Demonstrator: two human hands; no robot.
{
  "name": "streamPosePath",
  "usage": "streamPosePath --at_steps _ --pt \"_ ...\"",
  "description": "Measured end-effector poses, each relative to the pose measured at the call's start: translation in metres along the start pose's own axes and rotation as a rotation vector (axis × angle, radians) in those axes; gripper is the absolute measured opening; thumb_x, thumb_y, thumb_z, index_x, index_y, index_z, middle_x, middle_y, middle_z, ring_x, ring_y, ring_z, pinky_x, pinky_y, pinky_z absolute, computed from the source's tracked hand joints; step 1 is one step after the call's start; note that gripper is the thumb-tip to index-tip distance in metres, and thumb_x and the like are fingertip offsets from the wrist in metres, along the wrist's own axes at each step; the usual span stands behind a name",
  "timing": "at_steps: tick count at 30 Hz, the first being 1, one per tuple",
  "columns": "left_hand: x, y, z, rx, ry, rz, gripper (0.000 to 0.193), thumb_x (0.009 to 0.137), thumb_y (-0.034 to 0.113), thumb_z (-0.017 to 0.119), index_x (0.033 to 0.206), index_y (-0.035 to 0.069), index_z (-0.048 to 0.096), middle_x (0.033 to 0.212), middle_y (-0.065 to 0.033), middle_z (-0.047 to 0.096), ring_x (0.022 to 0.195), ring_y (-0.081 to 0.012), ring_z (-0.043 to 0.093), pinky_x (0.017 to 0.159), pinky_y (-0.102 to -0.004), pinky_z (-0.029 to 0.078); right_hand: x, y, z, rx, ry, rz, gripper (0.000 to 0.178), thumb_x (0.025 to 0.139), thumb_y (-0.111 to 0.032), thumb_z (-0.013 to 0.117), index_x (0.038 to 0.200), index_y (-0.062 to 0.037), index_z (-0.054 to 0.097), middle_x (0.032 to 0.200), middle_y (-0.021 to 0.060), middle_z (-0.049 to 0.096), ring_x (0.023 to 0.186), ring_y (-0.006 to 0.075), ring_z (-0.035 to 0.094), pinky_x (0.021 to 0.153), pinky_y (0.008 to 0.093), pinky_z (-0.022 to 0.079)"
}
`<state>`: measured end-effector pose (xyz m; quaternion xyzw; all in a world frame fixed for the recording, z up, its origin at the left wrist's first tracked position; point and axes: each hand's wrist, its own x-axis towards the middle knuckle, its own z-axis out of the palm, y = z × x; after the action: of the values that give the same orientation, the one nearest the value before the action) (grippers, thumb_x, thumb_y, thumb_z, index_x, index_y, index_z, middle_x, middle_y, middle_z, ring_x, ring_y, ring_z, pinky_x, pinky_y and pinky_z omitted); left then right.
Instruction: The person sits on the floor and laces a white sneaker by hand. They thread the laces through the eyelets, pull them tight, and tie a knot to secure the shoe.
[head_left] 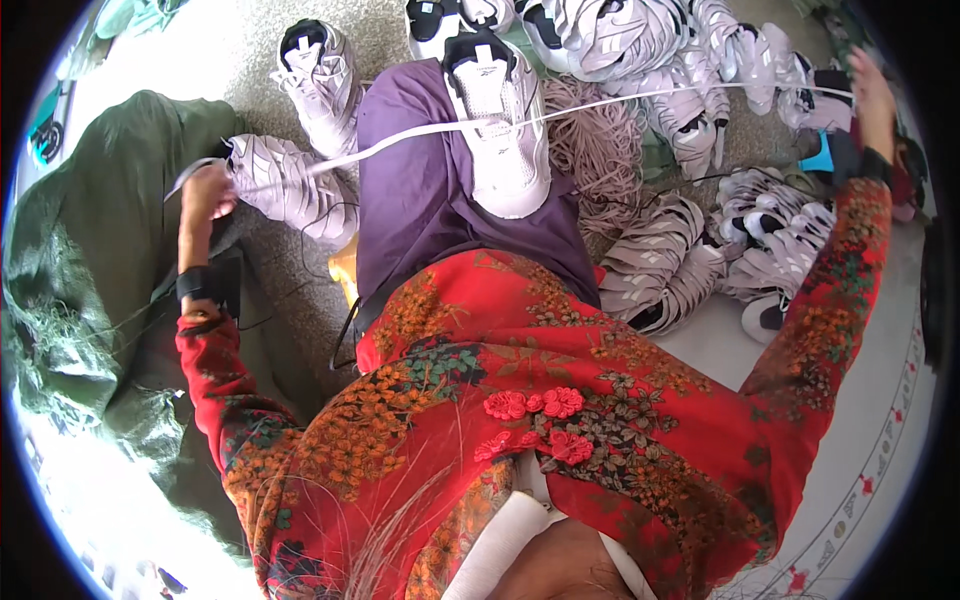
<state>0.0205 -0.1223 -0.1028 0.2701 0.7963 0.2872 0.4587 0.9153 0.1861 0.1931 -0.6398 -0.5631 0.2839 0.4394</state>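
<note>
A white sneaker rests on my purple-clad lap, toe toward me. A long white shoelace runs through it and stretches taut to both sides. My left hand is raised at the left and grips one end of the lace. My right hand is flung out far to the right and pulls the other end. Both sleeves are red with a flower pattern.
Several white and lilac sneakers lie around: one pair by my left hand, a heap at the top, more at the right. A bundle of pale laces sits beside the lap. A green sack fills the left.
</note>
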Motion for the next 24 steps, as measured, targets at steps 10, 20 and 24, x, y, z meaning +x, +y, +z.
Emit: streamPosePath --at_steps 10,20,24 --pt "-0.131 0.128 0.24 0.427 -0.111 1.358 0.025 0.071 0.02 0.075 0.091 0.007 0.066 0.076 -0.0095 0.058 0.073 -0.0263 0.06 0.065 -0.0326 0.048 -0.294 0.034 0.345 0.085 -0.579 0.112 0.019 0.089 -0.01 0.056 0.104 -0.0046 0.065 0.083 0.0056 0.067 0.063 0.0064 0.062 0.048 0.015 0.047" --pt "-0.113 0.152 0.282 0.346 -0.321 0.996 0.014 0.082 0.011 0.057 0.088 0.0 0.065 0.075 -0.0172 0.063 0.069 -0.0326 0.061 0.063 -0.036 0.05 -0.338 0.032 0.373 -0.226 -0.545 -0.386 0.015 0.083 -0.013 0.059 0.086 0.0007 0.066 0.067 0.0123 0.064 0.053 0.0177 0.061 0.05 0.0293 0.046" --pt "-0.107 0.151 0.295 0.16 -0.489 0.694 0.019 0.087 0.013 0.057 0.094 -0.003 0.064 0.077 -0.0075 0.065 0.063 -0.0145 0.059 0.06 -0.0242 0.048 -0.336 0.039 0.372 -0.279 -0.541 -0.442 0.014 0.081 -0.011 0.06 0.085 0.0009 0.066 0.068 0.0138 0.064 0.056 0.0205 0.062 0.052 0.0309 0.046"
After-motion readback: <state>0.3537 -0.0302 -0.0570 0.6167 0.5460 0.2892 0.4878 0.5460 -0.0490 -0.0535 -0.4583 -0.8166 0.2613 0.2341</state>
